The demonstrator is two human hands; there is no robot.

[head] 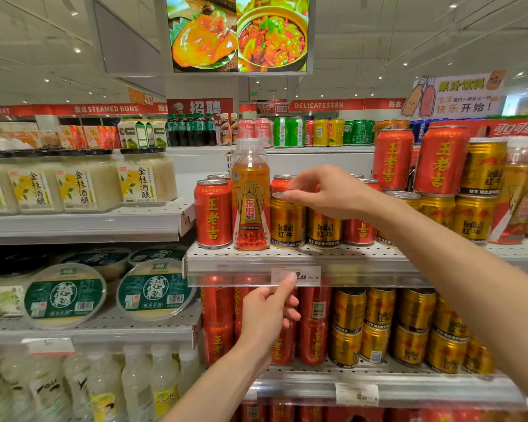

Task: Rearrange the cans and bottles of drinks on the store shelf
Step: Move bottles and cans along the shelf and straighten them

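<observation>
Store shelving of perforated metal fills the view; on the middle shelf (342, 257) stand a glossy red can (213, 213), a tall clear bottle (251, 196) and a ribbed gold can (287, 221), all upright. Left hand (267, 315) sits lower, thumb on the price tag (296, 275), fingers loosely curled, holding nothing; right hand (326, 193) hovers directly over the gold can, nearer, fingertips pinching its rim.

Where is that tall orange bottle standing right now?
In the head view, the orange bottle stands at the front of the middle shelf, left of centre, between a red can and a gold Red Bull can.
</observation>
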